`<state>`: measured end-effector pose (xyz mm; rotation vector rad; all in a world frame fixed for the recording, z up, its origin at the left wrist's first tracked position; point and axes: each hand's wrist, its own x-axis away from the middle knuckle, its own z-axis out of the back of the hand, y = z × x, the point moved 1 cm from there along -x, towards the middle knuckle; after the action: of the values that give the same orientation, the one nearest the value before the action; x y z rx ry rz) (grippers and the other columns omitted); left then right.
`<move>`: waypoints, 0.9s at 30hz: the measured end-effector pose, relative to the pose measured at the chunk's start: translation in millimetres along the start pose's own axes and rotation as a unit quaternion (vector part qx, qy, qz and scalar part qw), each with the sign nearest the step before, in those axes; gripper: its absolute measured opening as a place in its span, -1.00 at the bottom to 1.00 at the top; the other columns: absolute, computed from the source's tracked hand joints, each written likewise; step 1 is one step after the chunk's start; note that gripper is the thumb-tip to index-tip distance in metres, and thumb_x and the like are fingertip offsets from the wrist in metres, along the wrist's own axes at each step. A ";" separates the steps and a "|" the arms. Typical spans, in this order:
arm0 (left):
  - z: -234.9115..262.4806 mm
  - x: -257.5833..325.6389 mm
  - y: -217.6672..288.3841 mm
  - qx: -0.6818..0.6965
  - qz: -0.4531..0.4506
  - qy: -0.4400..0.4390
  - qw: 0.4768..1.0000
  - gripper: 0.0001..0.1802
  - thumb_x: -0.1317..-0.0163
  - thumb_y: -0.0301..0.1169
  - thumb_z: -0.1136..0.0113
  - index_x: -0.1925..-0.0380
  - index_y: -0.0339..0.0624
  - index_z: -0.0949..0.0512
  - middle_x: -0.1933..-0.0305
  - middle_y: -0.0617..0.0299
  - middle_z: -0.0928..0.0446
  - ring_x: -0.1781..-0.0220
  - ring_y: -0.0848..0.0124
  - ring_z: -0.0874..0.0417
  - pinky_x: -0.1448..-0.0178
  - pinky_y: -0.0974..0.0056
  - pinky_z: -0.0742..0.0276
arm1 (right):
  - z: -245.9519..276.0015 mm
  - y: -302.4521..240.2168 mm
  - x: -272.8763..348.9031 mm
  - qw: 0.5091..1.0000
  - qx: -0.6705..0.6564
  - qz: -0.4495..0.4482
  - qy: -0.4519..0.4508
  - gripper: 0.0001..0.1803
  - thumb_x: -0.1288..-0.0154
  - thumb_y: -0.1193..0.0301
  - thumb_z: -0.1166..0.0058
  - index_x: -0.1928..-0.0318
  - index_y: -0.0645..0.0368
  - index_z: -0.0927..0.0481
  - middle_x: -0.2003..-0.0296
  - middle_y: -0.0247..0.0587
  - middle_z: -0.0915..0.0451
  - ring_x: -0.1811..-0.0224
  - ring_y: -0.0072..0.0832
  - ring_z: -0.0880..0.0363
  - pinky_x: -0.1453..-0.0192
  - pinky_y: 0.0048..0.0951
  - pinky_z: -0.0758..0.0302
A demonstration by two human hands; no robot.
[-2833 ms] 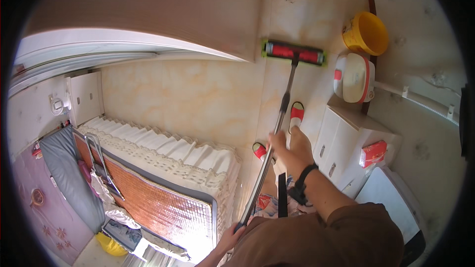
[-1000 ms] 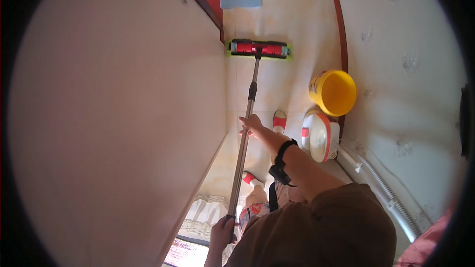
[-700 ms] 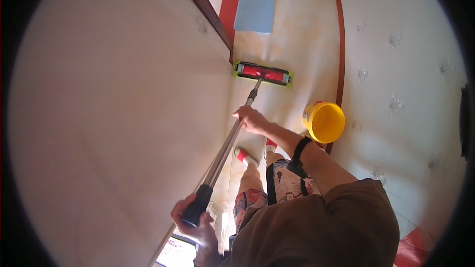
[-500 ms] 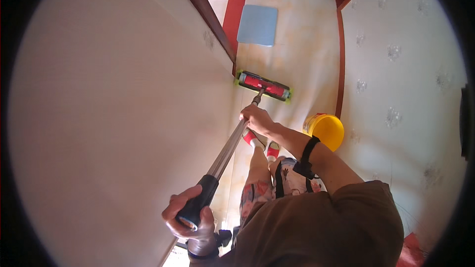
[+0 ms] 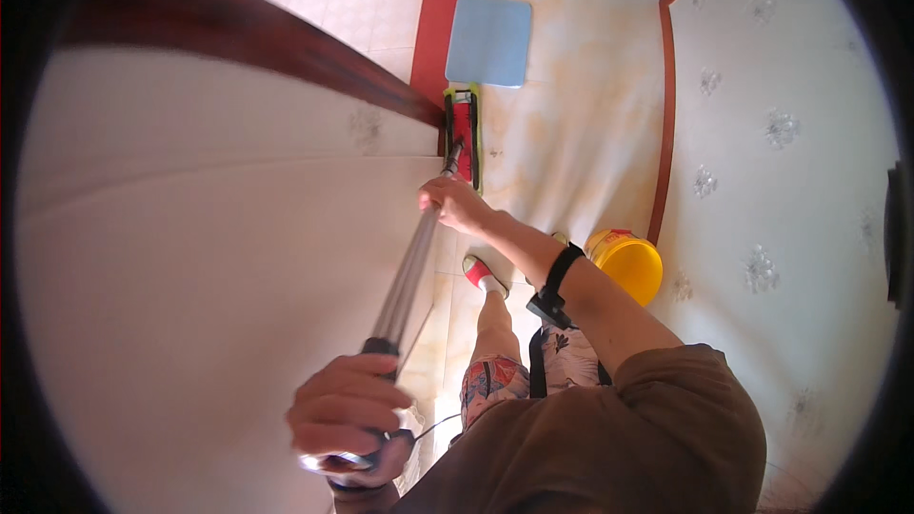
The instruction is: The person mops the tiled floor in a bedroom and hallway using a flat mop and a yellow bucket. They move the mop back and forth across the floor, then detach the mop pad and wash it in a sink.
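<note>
My left hand (image 5: 345,409) is wrapped round the dark top grip of a mop (image 5: 407,281). Further down the metal pole, my right hand (image 5: 453,205) is closed round it just above the mop head. The red flat mop head (image 5: 464,124) with green fringe lies on the floor. Its long side runs beside the foot of the left wall and the dark wood door frame, and its far end is close to the blue mat. Part of the head is covered by the pole.
A light blue mat (image 5: 489,42) lies ahead next to a red threshold strip (image 5: 434,29). On the right a yellow bucket (image 5: 630,266) stands near the patterned wall (image 5: 743,162). The dark door frame (image 5: 286,38) projects at the left. My slippered foot (image 5: 481,273) is below the mop head.
The mop head has turned from crosswise to lengthwise and shifted left against the wall's foot. Both hands have moved left with the pole, and the left hand's fingers now wrap over the grip.
</note>
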<state>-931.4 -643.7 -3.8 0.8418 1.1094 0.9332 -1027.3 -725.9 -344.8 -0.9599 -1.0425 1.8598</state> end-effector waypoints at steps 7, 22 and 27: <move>-18.5 -91.4 -31.3 0.071 -0.043 -0.202 0.976 -0.77 0.06 -0.48 -0.33 0.58 -0.09 -0.40 0.65 0.25 -0.53 0.63 0.35 -0.60 0.43 0.20 -0.66 | 36.2 47.5 -19.7 0.970 -0.095 -0.125 -0.183 -0.85 -0.01 0.54 -0.14 0.35 0.08 -0.54 0.35 -0.24 -0.55 0.16 -0.23 -0.49 0.08 -0.25 -0.43; -159.2 -37.1 -22.6 0.274 0.042 -0.324 0.905 -0.87 0.06 -0.61 -0.23 0.58 -0.16 -0.48 0.52 0.19 -0.53 0.38 0.21 -0.62 -0.06 -0.02 -0.46 | 227.9 63.8 213.5 0.978 0.059 -0.155 0.124 -0.67 0.25 0.72 -0.17 0.37 0.14 -0.53 0.38 -0.17 -0.56 0.22 -0.13 -0.49 0.08 -0.23 -0.42; -128.7 -18.7 31.2 0.272 -0.007 -0.301 0.914 -0.86 0.01 -0.60 -0.23 0.53 -0.19 -0.45 0.49 0.14 -0.52 0.41 0.19 -0.59 0.01 0.00 -0.55 | 200.7 17.3 189.0 0.985 -0.003 -0.120 0.126 -0.74 0.21 0.68 -0.19 0.41 0.16 -0.54 0.44 -0.17 -0.53 0.29 -0.18 -0.49 0.19 -0.29 -0.44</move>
<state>-1064.9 -637.3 0.5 1.4570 0.8226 0.2880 -1284.5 -626.5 -328.5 -0.9970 -0.9644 1.4971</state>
